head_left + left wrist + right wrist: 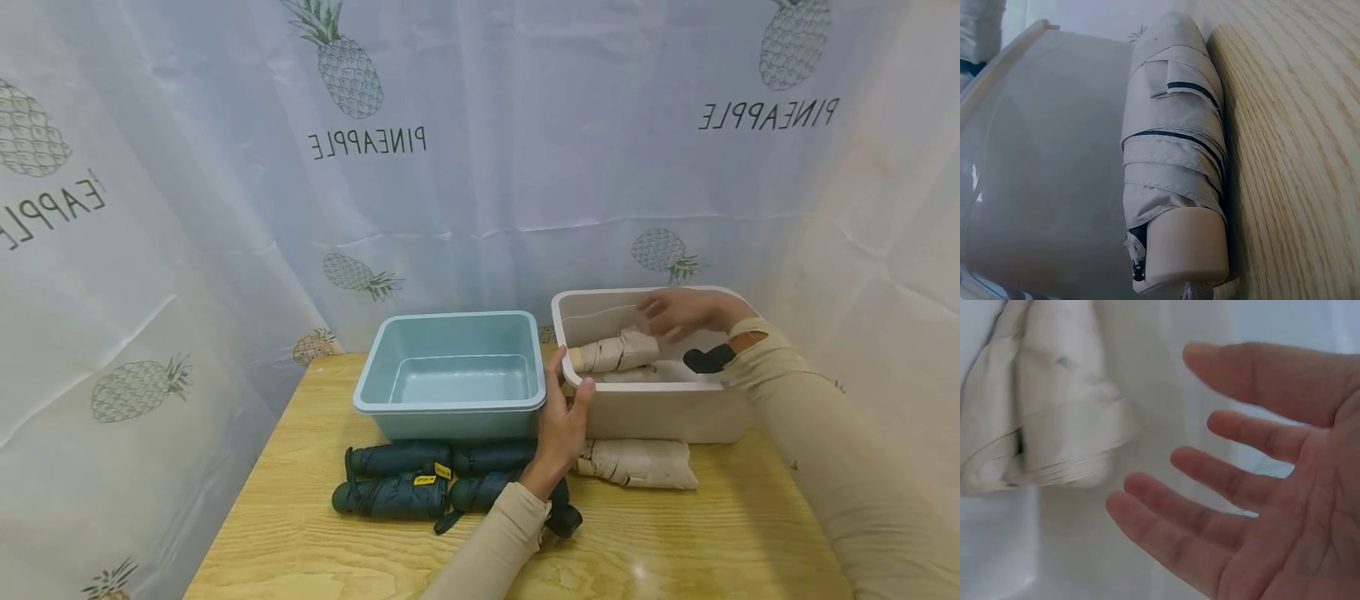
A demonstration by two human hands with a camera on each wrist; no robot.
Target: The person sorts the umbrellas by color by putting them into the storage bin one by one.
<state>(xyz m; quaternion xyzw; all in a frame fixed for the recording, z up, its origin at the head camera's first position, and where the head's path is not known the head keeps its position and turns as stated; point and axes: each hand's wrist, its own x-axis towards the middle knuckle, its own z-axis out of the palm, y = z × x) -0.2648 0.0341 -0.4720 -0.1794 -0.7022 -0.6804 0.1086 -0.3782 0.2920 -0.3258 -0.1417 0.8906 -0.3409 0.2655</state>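
Over the cream plastic bin (667,414) at the right of the wooden table (300,542), the right hand (680,311) hangs palm-in with fingers loosely extended and thumb well apart from them, holding nothing. The folded cream umbrellas (618,351) inside lie toward the bin's left end (the right wrist view shows two, side by side), just beside the fingertips and not touching them. The left hand (564,425) rests against the near left corner of the same bin, thumb on the near wall and forefinger along the left wall, both fairly straight; its other fingers are hidden. Another folded cream umbrella (641,463) lies on the table along the bin's near wall, its pale handle (1187,247) at the left end, close to the left hand. To the left stands a light-blue bin (457,407), and on its near side four folded dark-green umbrellas (405,498) lie in two rows, partly covered by the left forearm; yellow tags (424,480) show on the left ones. A pale curtain (487,175) printed with pineapples and mirrored lettering hangs at the far side.
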